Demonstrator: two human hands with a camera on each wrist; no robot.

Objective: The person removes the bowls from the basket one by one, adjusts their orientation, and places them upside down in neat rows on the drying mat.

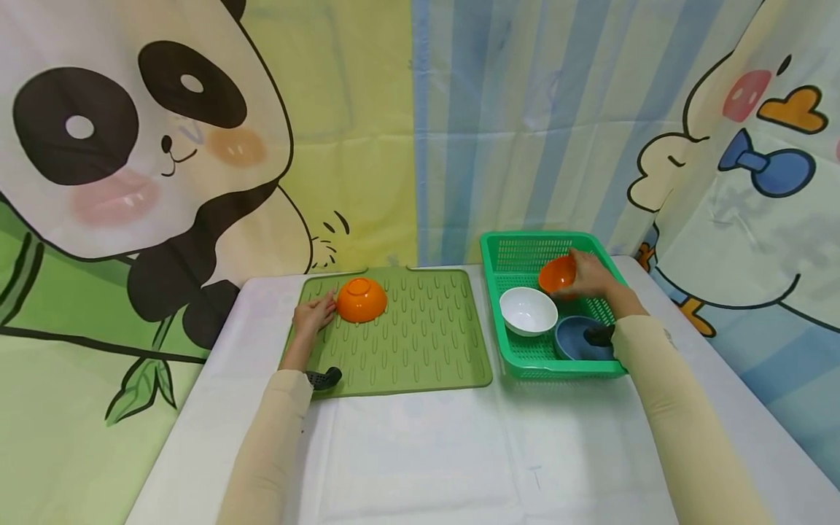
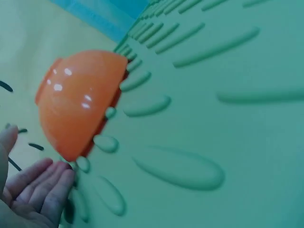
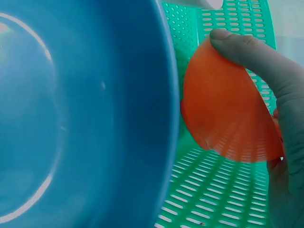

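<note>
In the head view, a small orange round bowl of glossy, plastic-looking material (image 1: 555, 277) was held by its edge in the right hand (image 1: 588, 277), the thumb laid at the rim and the fingers set opposite in a narrow pinch. The bowl was tilted and placed near twelve o'clock inside a bright green perforated plastic basket (image 1: 564, 370). A white round glossy bowl (image 1: 529, 311) was seen at about half past seven from it, and a blue round glossy bowl (image 1: 572, 337) at about five o'clock. A slip could be caused by so slight a hold on a smooth, curved wall. If the bowl were drawn toward seven o'clock without enough lift, the white rim could be struck. The blue bowl could be nudged by the black wrist-worn camera (image 1: 599, 335), which was seen over its right part.

At ten to eleven o'clock on a green ridged rectangular mat (image 1: 420, 343), a second orange glossy bowl (image 1: 361, 300) was set upside down. The left hand (image 1: 313, 313) was placed just beside it, between eight and nine o'clock, with the fingers loosely extended and nothing gripped; whether the rim was touched could not be told. By a careless push, that bowl could be slid across the ridges or tipped.
</note>
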